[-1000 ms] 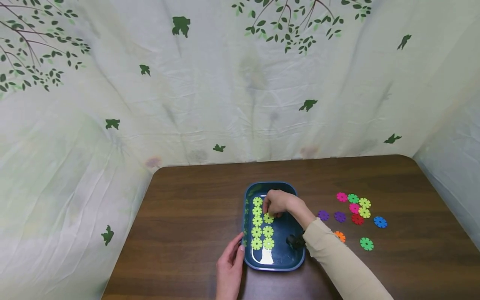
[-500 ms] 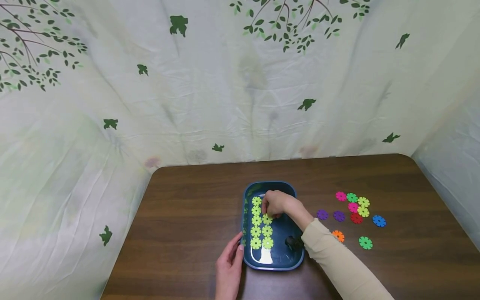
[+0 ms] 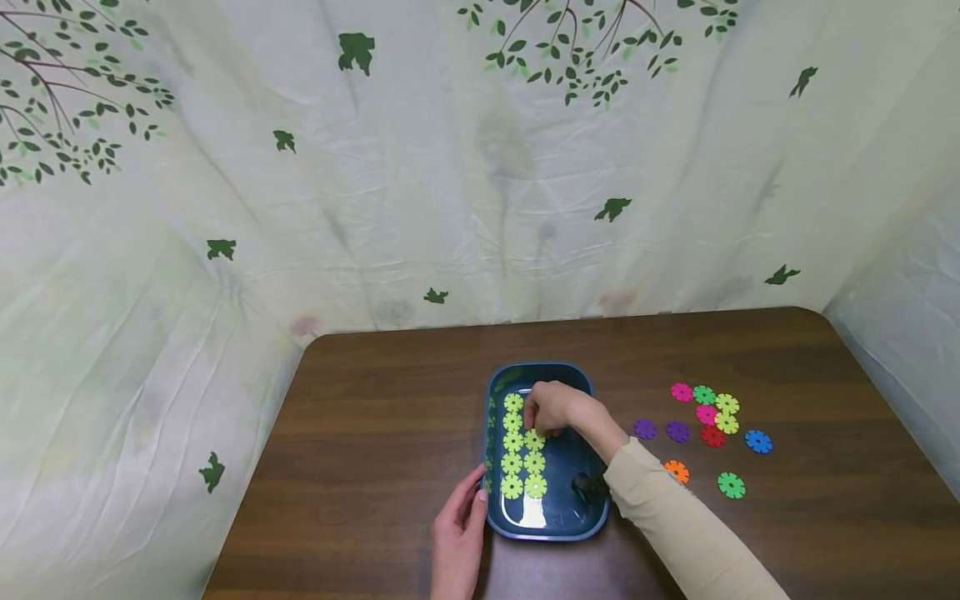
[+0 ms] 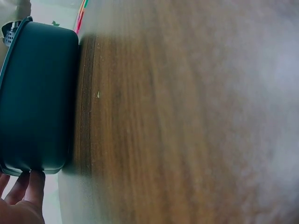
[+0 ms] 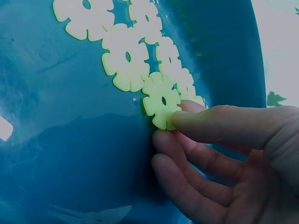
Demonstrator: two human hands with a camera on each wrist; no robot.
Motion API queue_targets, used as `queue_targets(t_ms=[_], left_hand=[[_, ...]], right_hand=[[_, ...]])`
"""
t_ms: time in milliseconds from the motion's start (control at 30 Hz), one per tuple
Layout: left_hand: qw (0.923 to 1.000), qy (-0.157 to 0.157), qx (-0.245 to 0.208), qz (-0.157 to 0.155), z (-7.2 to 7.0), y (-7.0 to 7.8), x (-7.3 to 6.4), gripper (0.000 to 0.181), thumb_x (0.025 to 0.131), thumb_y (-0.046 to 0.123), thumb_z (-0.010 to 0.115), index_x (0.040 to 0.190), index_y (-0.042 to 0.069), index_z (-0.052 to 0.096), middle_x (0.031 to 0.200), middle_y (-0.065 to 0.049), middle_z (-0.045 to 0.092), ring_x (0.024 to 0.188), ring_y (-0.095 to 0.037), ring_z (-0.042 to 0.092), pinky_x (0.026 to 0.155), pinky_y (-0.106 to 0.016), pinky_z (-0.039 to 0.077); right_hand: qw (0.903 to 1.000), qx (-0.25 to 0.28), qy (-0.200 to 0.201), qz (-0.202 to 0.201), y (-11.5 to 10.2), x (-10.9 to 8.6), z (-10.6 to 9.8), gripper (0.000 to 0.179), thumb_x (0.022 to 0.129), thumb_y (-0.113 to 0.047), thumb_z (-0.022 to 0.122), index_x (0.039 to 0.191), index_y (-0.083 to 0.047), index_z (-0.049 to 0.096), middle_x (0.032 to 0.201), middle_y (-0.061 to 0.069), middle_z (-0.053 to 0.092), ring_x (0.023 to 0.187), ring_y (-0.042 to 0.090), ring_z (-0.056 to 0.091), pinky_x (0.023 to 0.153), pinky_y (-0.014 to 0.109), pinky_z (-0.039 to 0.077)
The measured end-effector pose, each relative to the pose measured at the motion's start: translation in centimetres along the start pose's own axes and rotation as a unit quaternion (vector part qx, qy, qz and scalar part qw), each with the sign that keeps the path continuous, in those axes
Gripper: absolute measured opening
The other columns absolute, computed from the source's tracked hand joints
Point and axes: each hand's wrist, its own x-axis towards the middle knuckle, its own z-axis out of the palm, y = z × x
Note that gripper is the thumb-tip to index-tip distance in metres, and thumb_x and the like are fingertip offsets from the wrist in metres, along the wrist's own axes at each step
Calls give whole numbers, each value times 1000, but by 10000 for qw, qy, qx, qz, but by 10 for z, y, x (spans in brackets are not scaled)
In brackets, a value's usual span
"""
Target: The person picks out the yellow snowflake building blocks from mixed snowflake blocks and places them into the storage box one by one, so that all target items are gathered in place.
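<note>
A deep blue tray point(image 3: 562, 523) stands on the table. My left hand point(image 3: 459, 533) holds its left side, with the thumb at the rim and fingertips point(image 4: 35, 182) against the outer wall just under the lip. Inside lie yellow-green flower-shaped discs point(image 3: 513, 462) with notched edges and a centre hole, in two columns: a longer one along the left wall and a shorter one beside it. My right hand point(image 3: 558, 407) reaches into the tray and pinches a yellow-green flower disc point(image 5: 161, 95) between thumb and fingers, at the far end of the shorter column, right against its neighbour.
Right of the tray, loose flower discs lie on the brown table point(image 3: 390, 433): purple point(image 3: 678, 432), pink point(image 3: 682, 392), red point(image 3: 713, 436), blue point(image 3: 758, 442), orange point(image 3: 677, 472), green point(image 3: 731, 486) and yellow point(image 3: 727, 423). Behind the table hangs a leaf-printed curtain point(image 3: 420, 192).
Both hands, the tray and the discs keep practically the same places. Only the whole head view has shifted very slightly.
</note>
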Motion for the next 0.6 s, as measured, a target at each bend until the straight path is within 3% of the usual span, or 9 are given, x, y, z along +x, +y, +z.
queue_targets(t_ms=[400,600], left_hand=[[10000,42,38,74,0,-2,0,33,98,10,60,128,21,65,133,-4,61,124,-24,56,103,-43,45],[10000,8,53,-15,0,-1,0,33,99,11,59,129,20,64,135,-5,60,125,-27,54,104,-47,44]], right_hand=[[9998,63,14,-171,2,-2,-5,13,83,3,70,84,-9,73,74,2,61,64,20,60,56,27,50],[9985,187,194,-482,0,-8,-9,13,85,2,66,92,-7,72,74,2,60,62,17,55,56,27,47]])
